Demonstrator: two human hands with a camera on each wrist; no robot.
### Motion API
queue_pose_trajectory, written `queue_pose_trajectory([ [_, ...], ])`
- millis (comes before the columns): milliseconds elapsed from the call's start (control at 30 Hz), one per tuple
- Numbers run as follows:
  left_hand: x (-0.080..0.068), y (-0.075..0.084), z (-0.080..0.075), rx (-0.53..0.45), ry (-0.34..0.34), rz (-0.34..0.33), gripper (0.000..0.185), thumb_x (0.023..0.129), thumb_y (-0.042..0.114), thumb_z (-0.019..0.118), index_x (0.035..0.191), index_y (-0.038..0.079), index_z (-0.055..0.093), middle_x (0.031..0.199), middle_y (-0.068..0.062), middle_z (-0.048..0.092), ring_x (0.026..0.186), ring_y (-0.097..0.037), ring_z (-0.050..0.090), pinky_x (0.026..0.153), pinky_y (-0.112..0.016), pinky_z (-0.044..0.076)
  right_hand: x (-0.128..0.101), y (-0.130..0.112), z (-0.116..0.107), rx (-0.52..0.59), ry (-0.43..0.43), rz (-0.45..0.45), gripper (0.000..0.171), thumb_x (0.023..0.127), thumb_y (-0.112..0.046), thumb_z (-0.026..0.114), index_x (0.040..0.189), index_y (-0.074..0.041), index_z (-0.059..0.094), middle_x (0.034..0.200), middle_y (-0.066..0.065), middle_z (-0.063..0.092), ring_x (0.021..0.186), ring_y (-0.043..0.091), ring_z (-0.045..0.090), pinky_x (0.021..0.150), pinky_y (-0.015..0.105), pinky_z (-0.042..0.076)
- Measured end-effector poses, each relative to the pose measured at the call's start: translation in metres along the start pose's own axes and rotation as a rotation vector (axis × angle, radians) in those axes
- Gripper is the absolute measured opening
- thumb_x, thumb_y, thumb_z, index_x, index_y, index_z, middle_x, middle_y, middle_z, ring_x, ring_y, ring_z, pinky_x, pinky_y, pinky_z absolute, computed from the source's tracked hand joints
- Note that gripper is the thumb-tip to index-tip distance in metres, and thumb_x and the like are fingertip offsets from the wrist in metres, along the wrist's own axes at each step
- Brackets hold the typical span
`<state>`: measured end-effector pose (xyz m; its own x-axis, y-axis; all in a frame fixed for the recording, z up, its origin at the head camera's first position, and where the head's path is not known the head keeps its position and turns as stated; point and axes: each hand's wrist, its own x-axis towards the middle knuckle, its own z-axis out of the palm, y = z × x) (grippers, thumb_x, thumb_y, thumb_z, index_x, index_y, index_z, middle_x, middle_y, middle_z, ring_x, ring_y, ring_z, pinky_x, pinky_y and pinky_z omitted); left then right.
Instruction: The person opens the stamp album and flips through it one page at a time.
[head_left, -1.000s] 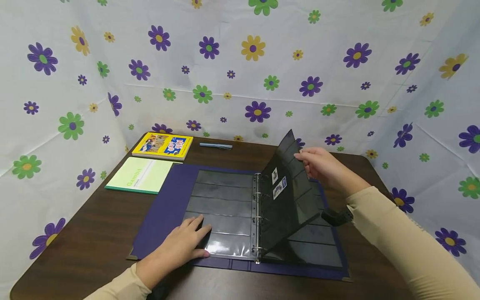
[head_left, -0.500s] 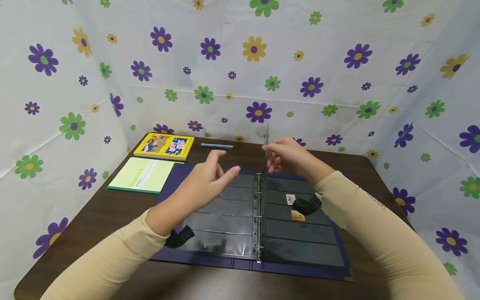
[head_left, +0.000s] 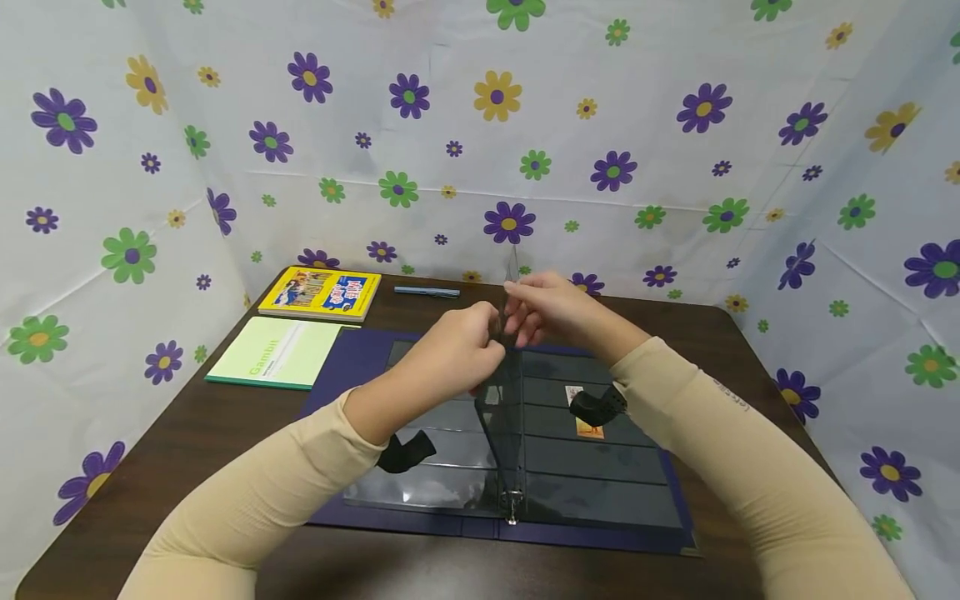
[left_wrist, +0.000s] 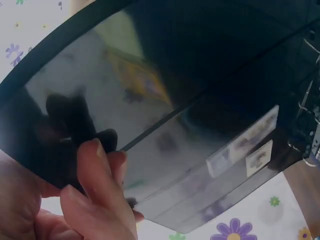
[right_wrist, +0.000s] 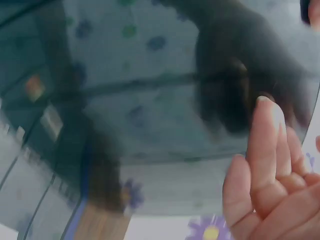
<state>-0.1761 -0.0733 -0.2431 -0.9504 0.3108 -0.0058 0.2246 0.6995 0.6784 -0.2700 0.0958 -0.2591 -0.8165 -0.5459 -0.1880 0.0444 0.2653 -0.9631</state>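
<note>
A stamp album (head_left: 592, 533) lies open, its black page (head_left: 501, 408) standing up from the metal rings (head_left: 512, 504). My left hand (head_left: 461, 337) grips this page near its outer edge, fingertips against its glossy face in the left wrist view. Across from it, my right hand (head_left: 551, 308) pinches the far upper edge with thumb and index finger. In the right wrist view its other fingers (right_wrist: 267, 145) lie against the page. Several stamps (left_wrist: 250, 140) sit in the page's strips. On the right-hand page below, an orange stamp (head_left: 589, 427) and a pale stamp (head_left: 573, 395) show, partly covered by a black wrist strap.
A green notebook (head_left: 270, 350) lies left of the album, partly under its cover. Behind it is a yellow book (head_left: 321, 292), with a blue pen (head_left: 427, 292) to its right. Flowered cloth (head_left: 435, 183) hangs around the brown table (head_left: 127, 467).
The page has swung from the right to upright and slightly left in my right hand. My left hand has lifted off the left page, moved right and taken hold of the raised page.
</note>
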Motion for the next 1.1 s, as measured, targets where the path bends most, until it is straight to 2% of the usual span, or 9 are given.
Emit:
queue_pose_trajectory([
  [67,-0.002,-0.002,-0.001,0.015,0.018,0.003,0.038,0.091,0.007,0.05,0.127,-0.001,0.048,0.061,-0.006,0.054,0.045,-0.016,0.053,0.045,-0.028,0.042,-0.003,0.012,-0.013,-0.125,-0.008,-0.071,0.034,0.1,-0.028,0.046,0.099,0.005,0.054,0.083,0.015,0.066,0.067,0.022,0.065,0.058,0.031,0.051],
  [200,-0.005,-0.004,0.0,0.001,0.038,0.014,0.042,0.091,0.007,0.049,0.133,0.0,0.045,0.054,-0.004,0.048,0.041,-0.015,0.044,0.043,-0.027,0.036,-0.011,0.059,-0.05,-0.543,0.061,-0.146,0.044,0.095,-0.035,0.056,0.119,0.001,0.052,0.115,0.018,0.059,0.104,0.03,0.058,0.084,0.044,0.047],
  [300,-0.008,-0.004,0.002,-0.022,0.046,0.039,0.043,0.092,0.007,0.049,0.133,-0.001,0.044,0.051,-0.002,0.044,0.039,-0.014,0.039,0.043,-0.026,0.033,-0.019,0.107,-0.079,-0.765,0.065,-0.046,0.072,0.085,-0.041,0.068,0.135,0.003,0.04,0.135,0.024,0.043,0.123,0.04,0.041,0.098,0.055,0.034],
  [367,-0.01,-0.003,0.003,-0.029,0.049,0.058,0.043,0.092,0.007,0.049,0.133,-0.001,0.044,0.05,-0.001,0.042,0.039,-0.013,0.037,0.043,-0.025,0.032,-0.024,0.137,-0.094,-0.834,0.033,0.05,0.093,0.077,-0.045,0.075,0.14,0.006,0.03,0.142,0.03,0.032,0.128,0.046,0.031,0.1,0.06,0.028],
  [467,-0.013,-0.002,0.003,-0.016,0.058,0.079,0.042,0.092,0.006,0.049,0.133,-0.002,0.045,0.049,0.0,0.04,0.039,-0.012,0.034,0.043,-0.025,0.031,-0.034,0.167,-0.107,-0.866,-0.006,0.136,0.108,0.068,-0.045,0.081,0.141,0.011,0.024,0.143,0.036,0.024,0.128,0.052,0.025,0.099,0.062,0.024],
  [667,-0.025,-0.017,-0.005,0.012,0.093,0.031,0.043,0.09,0.007,0.053,0.132,-0.001,0.047,0.049,0.001,0.038,0.04,-0.012,0.031,0.045,-0.026,0.029,-0.045,0.193,-0.117,-0.781,-0.03,0.123,0.116,0.061,-0.039,0.086,0.141,0.013,0.021,0.146,0.037,0.008,0.132,0.053,0.011,0.102,0.063,0.016],
  [867,-0.044,-0.05,-0.015,0.054,0.113,-0.101,0.048,0.088,0.006,0.059,0.133,-0.002,0.046,0.05,-0.003,0.044,0.041,-0.015,0.038,0.045,-0.027,0.033,-0.048,0.2,-0.114,-0.745,-0.014,0.103,0.116,0.06,-0.033,0.088,0.142,0.012,0.02,0.148,0.035,0.002,0.133,0.052,0.007,0.102,0.063,0.015],
  [1000,-0.058,-0.076,-0.017,0.131,0.103,-0.172,0.053,0.088,0.005,0.061,0.135,-0.007,0.041,0.05,-0.003,0.044,0.041,-0.014,0.037,0.045,-0.027,0.034,-0.045,0.201,-0.113,-0.75,0.008,0.11,0.117,0.058,-0.034,0.089,0.142,0.011,0.022,0.148,0.035,0.003,0.133,0.052,0.008,0.102,0.063,0.015],
  [1100,-0.064,-0.099,-0.012,0.207,0.081,-0.225,0.057,0.087,0.007,0.063,0.134,-0.012,0.037,0.058,-0.005,0.051,0.048,-0.015,0.046,0.049,-0.03,0.042,-0.042,0.203,-0.113,-0.758,0.023,0.124,0.118,0.056,-0.035,0.09,0.143,0.009,0.023,0.148,0.034,0.004,0.133,0.051,0.009,0.102,0.063,0.015],
])
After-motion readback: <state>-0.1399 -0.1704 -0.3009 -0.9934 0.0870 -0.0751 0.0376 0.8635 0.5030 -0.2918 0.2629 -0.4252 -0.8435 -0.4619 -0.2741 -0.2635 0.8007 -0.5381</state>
